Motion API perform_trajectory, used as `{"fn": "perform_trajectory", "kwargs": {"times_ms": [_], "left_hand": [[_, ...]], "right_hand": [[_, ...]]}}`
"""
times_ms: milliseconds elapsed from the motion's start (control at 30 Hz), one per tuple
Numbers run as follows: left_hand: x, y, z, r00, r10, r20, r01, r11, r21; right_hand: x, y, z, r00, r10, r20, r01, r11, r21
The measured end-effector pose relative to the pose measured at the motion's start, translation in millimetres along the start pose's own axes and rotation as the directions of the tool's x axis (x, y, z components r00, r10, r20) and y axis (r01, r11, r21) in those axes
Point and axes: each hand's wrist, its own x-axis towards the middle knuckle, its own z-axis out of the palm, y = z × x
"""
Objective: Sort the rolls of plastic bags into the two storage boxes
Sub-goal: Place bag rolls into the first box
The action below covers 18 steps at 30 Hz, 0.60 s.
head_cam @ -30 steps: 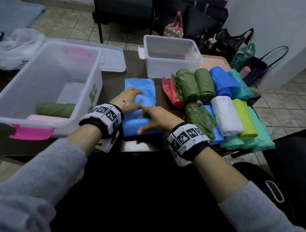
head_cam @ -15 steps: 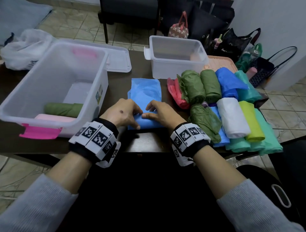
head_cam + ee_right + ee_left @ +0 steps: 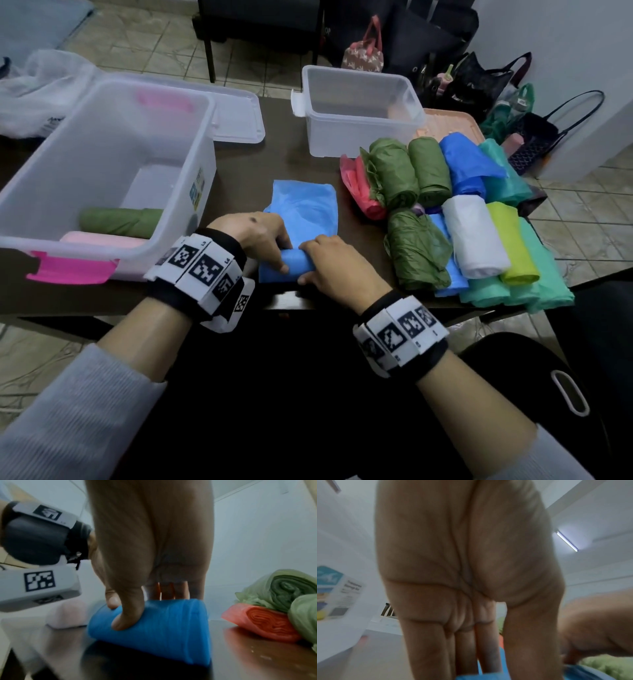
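A light blue plastic bag (image 3: 305, 205) lies flat on the dark table, and its near end is wound into a short roll (image 3: 291, 265). My left hand (image 3: 274, 253) and right hand (image 3: 318, 263) sit side by side on that roll, fingers curled over it. In the right wrist view the right hand (image 3: 137, 608) has its thumb pressed into the blue roll (image 3: 163, 628) with the fingers behind it. The large clear box (image 3: 164, 219) at left holds a green roll (image 3: 120, 222) and a pink roll (image 3: 99, 240). The small clear box (image 3: 342, 140) stands behind, with no rolls visible inside.
To the right lies a pile of rolls: red (image 3: 359, 192), several green (image 3: 394, 174), blue (image 3: 466, 164), white (image 3: 476, 236), yellow-green (image 3: 510, 240) and teal (image 3: 544, 274). The big box's lid (image 3: 236, 116) lies behind it. Handbags (image 3: 479, 78) stand on the floor beyond the table.
Both hands have drawn back from the flat part of the blue bag to its near end, which is now wound into a tighter roll under the fingers.
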Motion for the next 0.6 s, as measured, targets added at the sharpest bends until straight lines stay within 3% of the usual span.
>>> {"fn": "perform_trajectory", "kwargs": {"times_ms": [67, 200, 367, 433, 500, 600], "left_hand": [[0, -1, -2, 0.999, 0.003, -0.044, -0.005, 0.999, -0.044], [-5, 2, -3, 0.935, 0.033, -0.354, -0.091, 0.985, -0.148], [-5, 2, 10, 0.932, 0.047, -0.361, -0.096, 0.988, -0.119], [-1, 0, 14, 0.929, 0.048, -0.368, -0.099, 0.988, -0.121], [2, -1, 12, 0.932, 0.058, -0.358, -0.112, 0.985, -0.133], [6, -1, 5, 0.946, 0.056, -0.320, -0.106, 0.984, -0.142]], "right_hand": [[8, 3, -12, 0.995, 0.020, 0.101, -0.027, 0.997, 0.070], [31, 15, -33, 0.963, 0.008, 0.271, -0.050, 0.987, 0.150], [45, 25, -39, 0.938, 0.082, 0.338, -0.155, 0.968, 0.196], [43, 24, -35, 0.960, 0.103, 0.260, -0.173, 0.949, 0.264], [37, 20, -28, 0.989, 0.119, 0.091, -0.141, 0.947, 0.290], [23, 5, -13, 0.980, 0.129, -0.151, -0.102, 0.980, 0.170]]}}
